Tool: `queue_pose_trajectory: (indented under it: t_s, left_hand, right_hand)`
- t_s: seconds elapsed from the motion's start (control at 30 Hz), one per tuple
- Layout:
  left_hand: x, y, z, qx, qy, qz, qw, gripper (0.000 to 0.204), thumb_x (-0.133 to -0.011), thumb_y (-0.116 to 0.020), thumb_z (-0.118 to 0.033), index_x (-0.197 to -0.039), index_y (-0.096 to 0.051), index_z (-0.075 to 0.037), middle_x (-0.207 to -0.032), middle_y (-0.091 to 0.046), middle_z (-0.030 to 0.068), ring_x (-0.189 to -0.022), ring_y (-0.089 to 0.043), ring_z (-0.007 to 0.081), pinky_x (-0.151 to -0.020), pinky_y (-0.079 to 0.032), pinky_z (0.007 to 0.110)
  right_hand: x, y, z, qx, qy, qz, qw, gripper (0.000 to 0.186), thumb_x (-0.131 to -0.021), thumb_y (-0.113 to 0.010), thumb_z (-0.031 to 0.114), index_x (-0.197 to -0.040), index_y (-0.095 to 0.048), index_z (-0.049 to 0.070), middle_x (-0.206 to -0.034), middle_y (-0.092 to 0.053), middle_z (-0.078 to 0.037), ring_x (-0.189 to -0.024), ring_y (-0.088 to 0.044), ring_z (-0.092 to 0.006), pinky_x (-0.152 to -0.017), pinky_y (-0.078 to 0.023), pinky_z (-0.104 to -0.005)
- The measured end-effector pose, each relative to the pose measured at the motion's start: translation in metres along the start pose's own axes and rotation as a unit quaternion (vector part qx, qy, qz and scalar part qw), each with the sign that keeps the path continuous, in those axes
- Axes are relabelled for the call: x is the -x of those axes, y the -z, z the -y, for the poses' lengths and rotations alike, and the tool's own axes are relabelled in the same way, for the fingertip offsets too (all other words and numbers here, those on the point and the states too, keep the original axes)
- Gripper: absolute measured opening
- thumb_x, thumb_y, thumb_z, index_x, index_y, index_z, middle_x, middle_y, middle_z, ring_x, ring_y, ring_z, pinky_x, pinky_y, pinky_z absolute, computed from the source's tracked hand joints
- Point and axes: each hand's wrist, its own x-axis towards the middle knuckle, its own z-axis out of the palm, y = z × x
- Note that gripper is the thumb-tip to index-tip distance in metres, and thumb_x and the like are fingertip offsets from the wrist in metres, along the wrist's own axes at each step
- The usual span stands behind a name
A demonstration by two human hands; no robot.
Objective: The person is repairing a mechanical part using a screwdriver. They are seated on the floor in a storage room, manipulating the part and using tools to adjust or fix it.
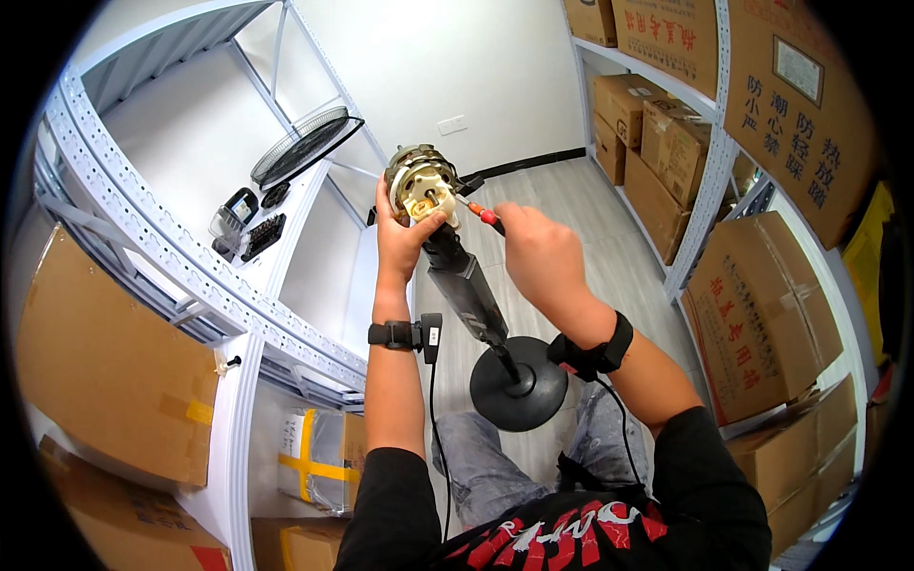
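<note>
In front of me stands a pedestal fan with its motor [424, 176] bare of any housing. A cream plastic part with yellowish wires sits on the motor's near side. My left hand [400, 236] grips the motor from the left, thumb along its lower edge. My right hand [543, 249] is closed round a screwdriver [489, 217] with a red and black handle, whose shaft points left to the motor's right side. Whether the tip sits in a screw is too small to tell. Below the motor, the black fan column [466, 290] runs down to a round black base [519, 385].
On the left shelf [300, 214] lie a black fan grille [305, 147], a screwdriver bit set [263, 238] and small dark parts. Cardboard boxes [762, 319] fill the right rack; a large carton [114, 352] stands at left. Cables [433, 409] hang from my wrist straps.
</note>
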Motion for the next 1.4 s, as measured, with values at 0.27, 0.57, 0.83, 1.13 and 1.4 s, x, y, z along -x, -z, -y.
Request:
queue_pose_trajectory:
  t_s: [0.27,0.57,0.83,1.13,1.4]
  left_hand:
    - [-0.001,-0.001,-0.001,0.008,-0.009,0.014,1.000,0.109,-0.071,-0.088,-0.010,-0.154,-0.019,-0.003,-0.135,-0.052,0.0129,-0.123,-0.056,0.0234,-0.104,-0.048,0.037]
    - [0.000,-0.001,0.000,0.012,-0.004,0.003,1.000,0.108,-0.071,-0.087,-0.009,-0.154,-0.019,-0.004,-0.136,-0.051,0.0126,-0.123,-0.056,0.0233,-0.104,-0.048,0.037]
    - [0.000,-0.001,0.001,0.007,0.001,0.004,1.000,0.108,-0.071,-0.088,-0.009,-0.154,-0.019,-0.004,-0.136,-0.052,0.0123,-0.122,-0.056,0.0226,-0.104,-0.048,0.036]
    - [0.000,-0.001,-0.001,0.002,-0.006,0.001,1.000,0.107,-0.071,-0.087,-0.008,-0.154,-0.020,-0.003,-0.135,-0.052,0.0122,-0.122,-0.057,0.0229,-0.104,-0.048,0.036]
    - [0.000,-0.002,-0.001,0.001,0.002,0.003,1.000,0.106,-0.073,-0.085,-0.008,-0.155,-0.018,-0.003,-0.135,-0.052,0.0133,-0.122,-0.057,0.0234,-0.104,-0.048,0.037]
  right_hand:
    - [0.000,0.005,0.011,-0.069,0.005,-0.017,0.997,0.017,-0.083,-0.062,-0.001,-0.097,-0.054,0.004,-0.085,-0.054,-0.015,-0.061,-0.062,-0.0358,-0.052,-0.050,-0.0460]
    - [-0.001,-0.003,0.002,-0.030,0.000,-0.005,1.000,0.011,-0.083,-0.060,-0.001,-0.092,-0.056,0.004,-0.086,-0.055,-0.014,-0.061,-0.062,-0.0355,-0.052,-0.051,-0.0439]
    - [-0.001,0.005,0.014,-0.072,0.010,-0.028,0.997,0.012,-0.083,-0.060,-0.002,-0.093,-0.057,0.003,-0.089,-0.055,-0.014,-0.067,-0.062,-0.0348,-0.056,-0.051,-0.0450]
    - [-0.001,0.004,0.011,-0.062,0.017,-0.041,0.997,0.012,-0.084,-0.059,-0.002,-0.095,-0.059,0.003,-0.087,-0.054,-0.013,-0.067,-0.062,-0.0330,-0.056,-0.051,-0.0438]
    - [0.003,0.006,0.011,-0.058,0.014,-0.056,0.997,0.012,-0.085,-0.059,-0.001,-0.097,-0.059,0.003,-0.086,-0.054,-0.012,-0.060,-0.060,-0.0326,-0.052,-0.050,-0.0416]
